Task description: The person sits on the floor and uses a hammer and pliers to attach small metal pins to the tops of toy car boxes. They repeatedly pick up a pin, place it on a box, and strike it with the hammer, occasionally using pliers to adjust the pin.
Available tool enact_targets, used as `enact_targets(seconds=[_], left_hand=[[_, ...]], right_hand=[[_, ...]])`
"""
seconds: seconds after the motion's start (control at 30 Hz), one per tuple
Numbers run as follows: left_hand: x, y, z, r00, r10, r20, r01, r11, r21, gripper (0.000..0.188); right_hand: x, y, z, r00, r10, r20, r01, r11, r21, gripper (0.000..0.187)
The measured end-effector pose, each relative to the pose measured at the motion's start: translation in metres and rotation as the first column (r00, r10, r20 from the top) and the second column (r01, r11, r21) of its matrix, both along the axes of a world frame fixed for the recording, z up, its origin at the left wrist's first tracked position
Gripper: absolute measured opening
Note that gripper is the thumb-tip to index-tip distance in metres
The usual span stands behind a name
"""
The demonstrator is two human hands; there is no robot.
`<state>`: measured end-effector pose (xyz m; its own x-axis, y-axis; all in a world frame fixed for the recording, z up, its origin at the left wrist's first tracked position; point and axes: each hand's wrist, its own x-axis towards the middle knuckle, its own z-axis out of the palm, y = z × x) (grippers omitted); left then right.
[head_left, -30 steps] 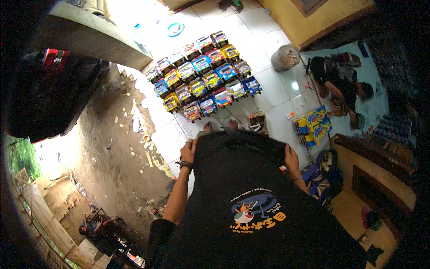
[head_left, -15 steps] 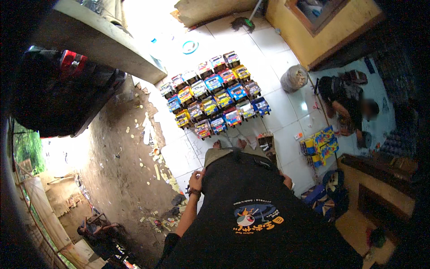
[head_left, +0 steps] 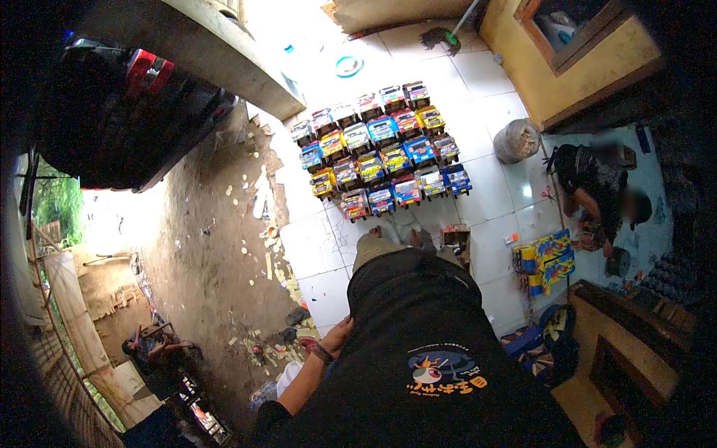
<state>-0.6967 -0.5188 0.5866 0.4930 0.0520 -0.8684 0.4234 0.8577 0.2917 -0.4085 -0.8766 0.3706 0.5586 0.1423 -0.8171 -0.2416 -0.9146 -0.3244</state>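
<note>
My left hand point(head_left: 336, 337), with a dark band at the wrist, is at the left edge of my black shirt point(head_left: 418, 313). Its fingers are closed at the cloth, pinching the hem. My right hand is out of sight. Beyond my bare feet, several rows of colourful toy trucks point(head_left: 382, 131) stand close together on white floor tiles. Their fronts are blue, yellow, red and white.
On the right a person point(head_left: 590, 179) bends over beside blue-and-yellow toy pieces point(head_left: 545, 261). A filled sack point(head_left: 517, 140), a broom point(head_left: 441, 39) and a blue ring-shaped thing point(head_left: 348, 66) stand around the trucks. Left lies a dirt floor point(head_left: 216, 246) with scraps; another person point(head_left: 153, 355) sits there.
The view has shifted, so the trucks appear farther right. My left hand stays at the shirt's edge, now lower in the picture. My right hand, visible earlier at the shirt's right side, has gone from view.
</note>
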Motion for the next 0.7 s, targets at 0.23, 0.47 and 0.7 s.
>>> enact_targets(seconds=[0.23,0.47,0.7], left_hand=[[-0.047,-0.034,-0.058,0.998,0.018,0.054,-0.016,1.0,-0.026,0.049],[-0.135,-0.089,-0.153,0.999,0.029,0.036,-0.029,0.999,0.025,0.042],[-0.168,-0.061,-0.222,0.913,-0.406,-0.03,0.353,0.753,0.555,0.037]], right_hand=[[-0.003,-0.018,-0.003,0.996,0.066,-0.065,-0.066,0.998,0.006,0.04],[-0.01,-0.033,-0.008,0.983,0.14,-0.122,-0.136,0.99,0.041,0.041],[-0.019,-0.047,-0.005,0.949,0.257,-0.18,-0.238,0.964,0.12,0.042]])
